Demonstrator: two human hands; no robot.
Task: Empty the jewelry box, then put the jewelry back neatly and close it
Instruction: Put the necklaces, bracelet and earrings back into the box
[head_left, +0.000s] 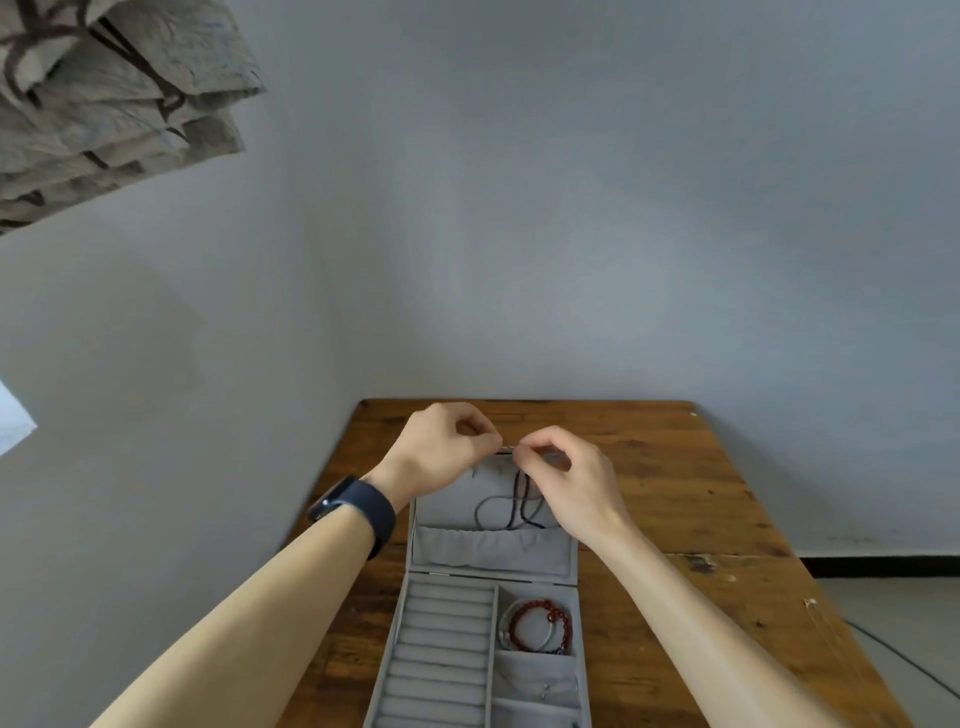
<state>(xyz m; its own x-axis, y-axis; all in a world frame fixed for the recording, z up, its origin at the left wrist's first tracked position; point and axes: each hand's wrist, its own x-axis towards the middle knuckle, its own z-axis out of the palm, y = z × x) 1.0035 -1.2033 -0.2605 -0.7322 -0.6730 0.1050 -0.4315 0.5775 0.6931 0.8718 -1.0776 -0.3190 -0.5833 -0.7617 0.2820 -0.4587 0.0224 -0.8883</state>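
A grey jewelry box (415, 613) lies open on the wooden table (701, 493), its lid (493, 551) tilted back. A dark beaded necklace (522, 499) and a grey cord (485, 512) hang inside the lid, running down into its pocket. My left hand (441, 447) and my right hand (566, 478) both pinch at the lid's top edge, where the necklace hangs. In the box's upper right compartment lie a red bead bracelet (543, 623) and a silver bangle (506, 626). Something small and metallic (545, 691) sits in the compartment below. The ring rolls (441, 654) on the left hold nothing.
The table stands against a pale wall, its left edge near the box and its right side bare wood. A dark watch is on my left wrist (358, 512). Patterned cloth (104, 104) hangs at the upper left. A cable (904, 660) runs over the floor on the right.
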